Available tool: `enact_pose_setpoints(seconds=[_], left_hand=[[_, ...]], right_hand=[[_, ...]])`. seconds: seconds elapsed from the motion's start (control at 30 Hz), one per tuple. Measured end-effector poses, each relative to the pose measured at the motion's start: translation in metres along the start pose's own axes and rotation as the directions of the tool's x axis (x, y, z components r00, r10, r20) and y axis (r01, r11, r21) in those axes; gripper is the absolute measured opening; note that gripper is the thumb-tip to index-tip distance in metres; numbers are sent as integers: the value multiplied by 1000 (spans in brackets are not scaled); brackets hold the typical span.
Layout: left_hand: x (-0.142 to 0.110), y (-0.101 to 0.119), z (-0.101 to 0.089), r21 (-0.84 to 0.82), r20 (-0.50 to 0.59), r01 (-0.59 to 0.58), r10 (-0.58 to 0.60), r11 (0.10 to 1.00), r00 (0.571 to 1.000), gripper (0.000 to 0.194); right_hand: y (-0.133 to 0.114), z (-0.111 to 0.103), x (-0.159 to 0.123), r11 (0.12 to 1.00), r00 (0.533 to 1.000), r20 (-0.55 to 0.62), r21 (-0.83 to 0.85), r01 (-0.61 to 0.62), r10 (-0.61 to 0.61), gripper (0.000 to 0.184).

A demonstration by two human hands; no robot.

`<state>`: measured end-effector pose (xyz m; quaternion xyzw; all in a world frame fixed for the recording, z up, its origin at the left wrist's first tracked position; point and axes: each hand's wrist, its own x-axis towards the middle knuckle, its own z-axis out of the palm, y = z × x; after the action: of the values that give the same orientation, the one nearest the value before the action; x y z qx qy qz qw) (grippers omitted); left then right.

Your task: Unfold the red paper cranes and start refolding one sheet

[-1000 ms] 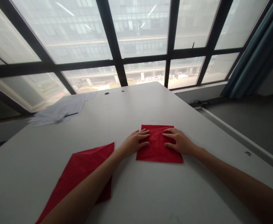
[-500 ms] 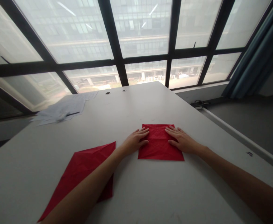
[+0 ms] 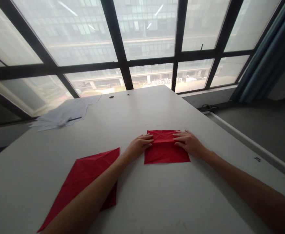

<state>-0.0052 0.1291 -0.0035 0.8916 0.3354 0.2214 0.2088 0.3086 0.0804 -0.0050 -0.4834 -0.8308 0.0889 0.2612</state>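
A folded red paper square [image 3: 165, 151] lies on the white table [image 3: 157, 201] in front of me. My left hand [image 3: 138, 146] rests at its left edge, fingers curled round the far part of the sheet. At the right edge my right hand [image 3: 189, 142] grips the same way, and between the two hands the far part of the paper is raised into a fold. A second red paper [image 3: 84, 182], folded to a triangle, lies to the left, partly under my left forearm.
White sheets with a dark pen [image 3: 64, 116] lie at the table's far left. A large window with dark frames [image 3: 123, 61] stands behind the table. A blue curtain [image 3: 266, 55] hangs at the right, and a white rail [image 3: 250, 139] runs along the floor.
Both hands went from lying flat on the red square to curling at its far corners. The paper's far edge has lifted into a fold.
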Motion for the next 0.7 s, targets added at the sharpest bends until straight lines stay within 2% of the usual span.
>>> enact_pose_setpoints(seconds=[0.17,0.33,0.43,0.57,0.7], left_hand=[[-2,-2,1,-41,-182,29,-36,999,983,21],[-1,6,-3,-44,-290,-23,10,999,957,22],[0,10,-5,-78,-338,-35,7,996,941,21],[0,10,-4,-107,-333,-67,28,992,943,20],[-1,11,-4,-26,-249,-38,31,999,968,20]], right_hand=[[-4,-2,2,993,987,-160,117,27,-8,14],[-8,-1,2,951,968,-248,306,32,47,17],[-10,-2,1,935,952,-303,350,62,50,16],[-9,-1,2,961,959,-282,270,51,28,14],[-8,1,2,973,976,-212,232,2,48,14]])
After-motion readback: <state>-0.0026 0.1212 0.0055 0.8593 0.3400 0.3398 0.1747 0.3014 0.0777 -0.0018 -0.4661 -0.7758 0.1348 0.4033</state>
